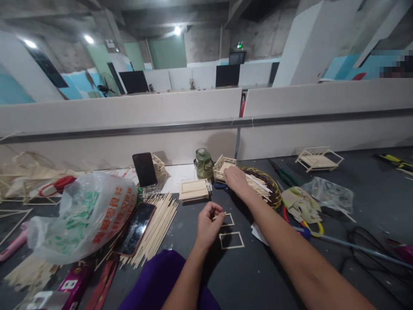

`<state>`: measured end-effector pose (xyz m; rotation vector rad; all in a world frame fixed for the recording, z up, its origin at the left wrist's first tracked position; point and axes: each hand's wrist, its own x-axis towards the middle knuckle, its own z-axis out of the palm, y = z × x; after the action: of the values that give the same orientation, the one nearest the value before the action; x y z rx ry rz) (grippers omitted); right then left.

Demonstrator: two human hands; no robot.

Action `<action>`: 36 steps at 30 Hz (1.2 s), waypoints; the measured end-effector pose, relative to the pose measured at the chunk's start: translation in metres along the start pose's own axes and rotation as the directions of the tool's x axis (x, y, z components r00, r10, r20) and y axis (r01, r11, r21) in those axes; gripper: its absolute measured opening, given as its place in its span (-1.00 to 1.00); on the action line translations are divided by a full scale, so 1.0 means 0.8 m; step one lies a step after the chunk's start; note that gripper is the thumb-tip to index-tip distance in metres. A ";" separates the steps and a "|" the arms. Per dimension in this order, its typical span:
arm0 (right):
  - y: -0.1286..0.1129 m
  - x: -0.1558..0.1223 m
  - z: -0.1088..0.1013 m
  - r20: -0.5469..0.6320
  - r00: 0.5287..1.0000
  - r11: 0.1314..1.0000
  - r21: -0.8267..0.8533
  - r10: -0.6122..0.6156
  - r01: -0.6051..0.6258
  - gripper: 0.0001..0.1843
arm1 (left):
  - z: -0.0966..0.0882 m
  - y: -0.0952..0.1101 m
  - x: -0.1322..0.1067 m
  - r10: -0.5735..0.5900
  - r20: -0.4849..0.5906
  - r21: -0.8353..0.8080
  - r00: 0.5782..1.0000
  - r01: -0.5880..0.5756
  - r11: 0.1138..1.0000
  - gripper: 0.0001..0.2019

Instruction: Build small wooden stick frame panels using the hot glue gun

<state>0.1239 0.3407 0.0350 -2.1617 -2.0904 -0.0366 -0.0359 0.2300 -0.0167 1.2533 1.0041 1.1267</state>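
Note:
My left hand (209, 221) is closed in a pinch over the dark tabletop, with a sliver of pale wood at its fingertips; what it holds is mostly hidden. Right beside those fingers lies a small rectangular stick frame (229, 220), partly covered by the hand. A second stick frame (232, 240) lies flat, nearer to me. My right hand (238, 180) reaches forward to a miniature wooden box-like piece with railed sides (220, 167). Its fingers point down at that piece's right side, and their tips are hidden. A stack of slatted wooden panels (194, 190) sits to the left.
Loose sticks (158, 228) lie at left beside a phone (137, 228) and a plastic bag (87, 215). A yellow-rimmed basket (276, 189) holds more sticks. Further things are a green jug (203, 163), a standing phone (145, 169), a cloth (301, 204) and a miniature wooden bench (318, 160).

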 end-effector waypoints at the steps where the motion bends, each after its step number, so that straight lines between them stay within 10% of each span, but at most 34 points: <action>1: 0.003 0.004 0.001 0.012 1.000 1.000 -0.002 0.008 -0.008 -0.70 | 0.000 0.001 0.000 -0.003 -0.006 -0.002 1.000 0.003 1.000 -0.85; 25: -0.027 0.099 0.028 0.066 0.990 0.987 0.083 0.129 -0.134 -0.64 | -0.001 -0.002 0.002 -0.053 -0.036 -0.010 0.998 0.053 0.999 -0.90; 36: -0.039 -0.029 0.039 0.125 0.992 1.000 0.007 0.014 -0.015 -0.72 | -0.003 -0.002 0.003 -0.017 -0.043 -0.015 0.999 0.016 1.000 -0.87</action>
<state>0.0898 0.3221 0.0041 -2.2282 -2.1360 0.1115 -0.0378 0.2332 -0.0185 1.2109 1.0348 1.1510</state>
